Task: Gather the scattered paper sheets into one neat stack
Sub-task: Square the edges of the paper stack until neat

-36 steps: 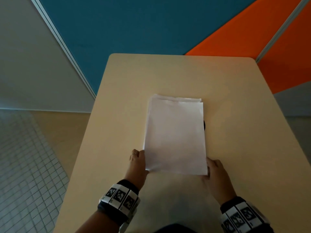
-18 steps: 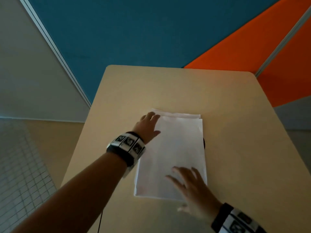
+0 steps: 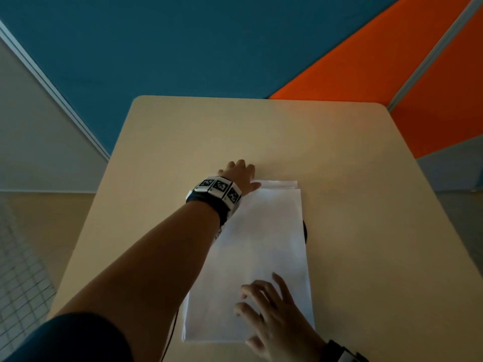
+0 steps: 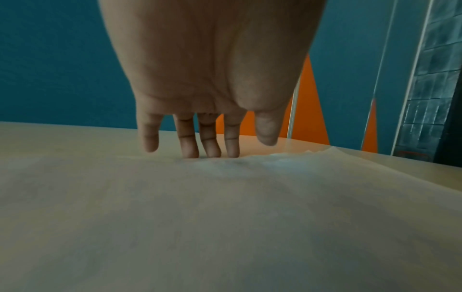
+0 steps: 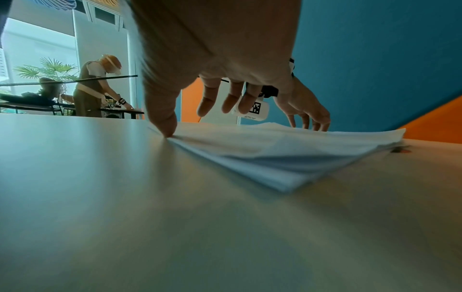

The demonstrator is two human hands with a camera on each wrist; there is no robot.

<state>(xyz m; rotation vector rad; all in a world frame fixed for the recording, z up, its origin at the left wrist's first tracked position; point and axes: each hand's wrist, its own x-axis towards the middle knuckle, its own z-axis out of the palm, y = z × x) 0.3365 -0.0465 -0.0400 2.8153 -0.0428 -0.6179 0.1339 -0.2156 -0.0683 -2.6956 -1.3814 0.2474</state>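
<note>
A stack of white paper sheets (image 3: pixel 261 257) lies lengthwise on the beige table (image 3: pixel 366 205), its far edges slightly uneven. My left hand (image 3: pixel 241 173) reaches to the stack's far left corner. In the left wrist view its straight fingers (image 4: pixel 192 146) point down, their tips touching the far edge of the paper (image 4: pixel 225 197). My right hand (image 3: pixel 266 307) hovers over the near part of the stack with fingers spread. In the right wrist view its thumb (image 5: pixel 162 122) touches the near edge of the stack (image 5: pixel 275 150), and the other fingers stay just above the sheets.
A small dark object (image 3: pixel 304 231) peeks from under the stack's right edge. A thin cable (image 3: pixel 172 333) runs off the near left. Blue and orange partitions (image 3: pixel 209 48) stand behind the table. A person (image 5: pixel 95 90) works at a distant table.
My left hand went from the stack's near left corner to its far left corner. My right hand left the near right corner and now spreads over the stack's near end.
</note>
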